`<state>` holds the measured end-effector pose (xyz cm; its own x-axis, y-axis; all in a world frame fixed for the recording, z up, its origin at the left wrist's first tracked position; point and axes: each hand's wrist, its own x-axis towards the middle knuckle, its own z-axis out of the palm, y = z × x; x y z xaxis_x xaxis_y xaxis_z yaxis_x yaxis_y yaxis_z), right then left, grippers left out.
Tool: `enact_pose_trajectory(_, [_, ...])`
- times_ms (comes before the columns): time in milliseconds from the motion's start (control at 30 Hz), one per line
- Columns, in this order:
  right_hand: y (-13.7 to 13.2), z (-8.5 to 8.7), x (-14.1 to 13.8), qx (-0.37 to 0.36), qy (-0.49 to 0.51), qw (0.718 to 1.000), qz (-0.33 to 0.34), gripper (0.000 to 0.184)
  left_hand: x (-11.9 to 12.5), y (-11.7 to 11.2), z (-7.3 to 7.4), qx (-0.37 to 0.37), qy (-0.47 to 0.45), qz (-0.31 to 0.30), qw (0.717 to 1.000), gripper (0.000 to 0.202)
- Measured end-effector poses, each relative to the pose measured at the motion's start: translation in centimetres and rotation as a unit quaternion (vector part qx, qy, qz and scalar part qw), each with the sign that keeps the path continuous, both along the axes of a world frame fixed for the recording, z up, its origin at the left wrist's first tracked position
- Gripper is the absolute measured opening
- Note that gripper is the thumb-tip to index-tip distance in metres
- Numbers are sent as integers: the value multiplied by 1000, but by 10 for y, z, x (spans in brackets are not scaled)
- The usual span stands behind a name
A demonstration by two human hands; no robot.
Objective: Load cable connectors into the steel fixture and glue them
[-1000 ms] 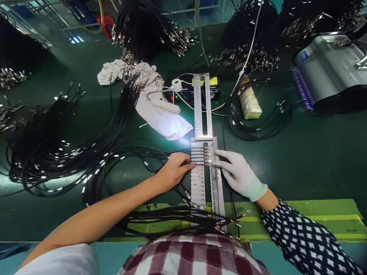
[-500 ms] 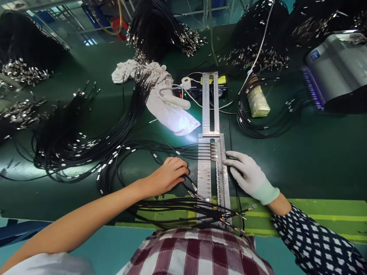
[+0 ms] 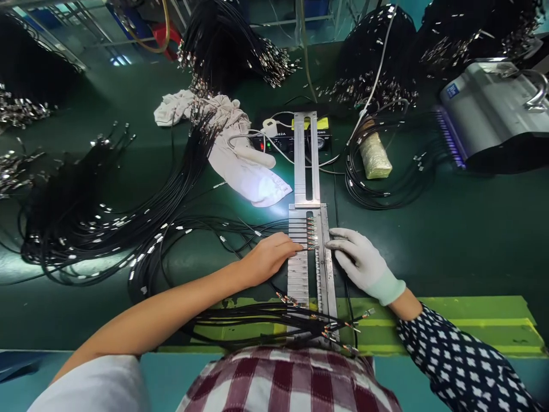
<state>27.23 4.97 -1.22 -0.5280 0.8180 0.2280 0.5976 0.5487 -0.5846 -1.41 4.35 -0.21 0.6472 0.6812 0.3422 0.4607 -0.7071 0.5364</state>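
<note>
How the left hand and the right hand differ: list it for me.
The left hand is bare; the right hand wears a white glove.
The left hand pinches a black cable; the right hand sits beside the metal fixture, no cable visible in it.
Both are at the fixture, on opposite sides.

Bluish-white glare lights the white cloth (image 3: 251, 180).

Two hands (image 3: 271, 258) (image 3: 359, 263), one slotted metal fixture (image 3: 298, 280)
</note>
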Motion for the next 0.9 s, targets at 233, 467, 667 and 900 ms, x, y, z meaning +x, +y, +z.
enact_pose_trajectory(233, [1,0,0,-2,-2,1000,6,23,-4,10,6,-9,36,-26,999,31])
enact_pose_trajectory(467, [0,2,-1,-8,-1,1000,0,22,-4,13,5,-31,29,-44,998,30])
enact_pose_trajectory(667, [1,4,-2,-5,2,1000,-3,21,-1,16,3,-12,42,-52,998,30])
enact_pose_trajectory(900, [2,1,-1,-13,9,1000,-2,21,-5,-6,-10,134,167,16,977,33])
